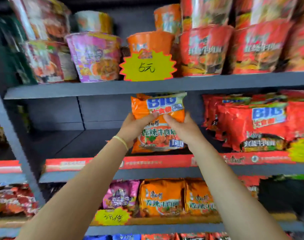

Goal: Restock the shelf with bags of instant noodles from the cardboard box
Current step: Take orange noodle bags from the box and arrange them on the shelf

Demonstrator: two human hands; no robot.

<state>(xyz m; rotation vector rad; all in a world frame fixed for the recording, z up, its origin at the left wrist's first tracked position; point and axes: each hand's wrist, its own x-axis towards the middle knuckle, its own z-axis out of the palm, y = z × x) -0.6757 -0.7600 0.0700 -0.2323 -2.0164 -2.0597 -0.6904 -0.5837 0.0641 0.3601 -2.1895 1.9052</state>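
Both hands, left hand (133,126) and right hand (181,126), grip the orange noodle bag (158,122) upright; best slid back beyond the fingertips, onto the bare middle shelf (64,141) beside the red bags (255,123)

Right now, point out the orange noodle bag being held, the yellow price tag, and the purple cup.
orange noodle bag (158,134): head view, printed front.
yellow price tag (147,66): head view, centre by handwriting.
purple cup (96,56): head view, side wall.

Glossy crinkled plastic noodle bag (158,122); matt grey metal shelf (113,89).
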